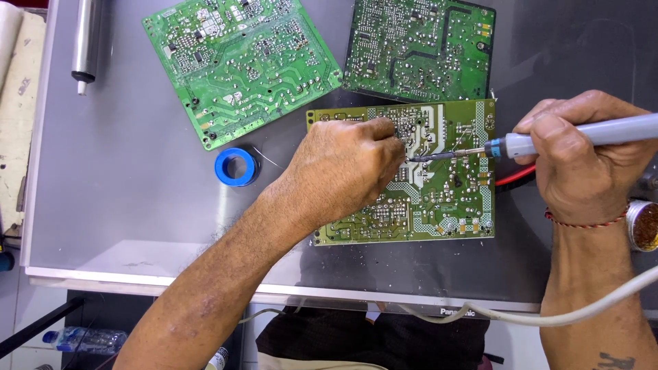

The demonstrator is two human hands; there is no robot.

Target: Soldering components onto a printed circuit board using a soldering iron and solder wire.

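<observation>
An olive-green circuit board [445, 199] lies solder side up on the grey table top. My left hand [343, 171] rests on the board's left half, fingers pinched together near its middle; a thin solder wire seems to run through them, though I cannot tell for sure. My right hand [582, 154] grips a grey soldering iron [528, 142] like a pen. The iron's tip touches the board just right of my left fingertips.
Two more green circuit boards [240, 62] [418, 48] lie at the back. A blue solder spool [235, 166] sits left of my left wrist. A metal cylinder [86, 41] lies at the far left, a brass wool tip cleaner [643, 225] at the right edge. A white cord [548, 316] crosses the front.
</observation>
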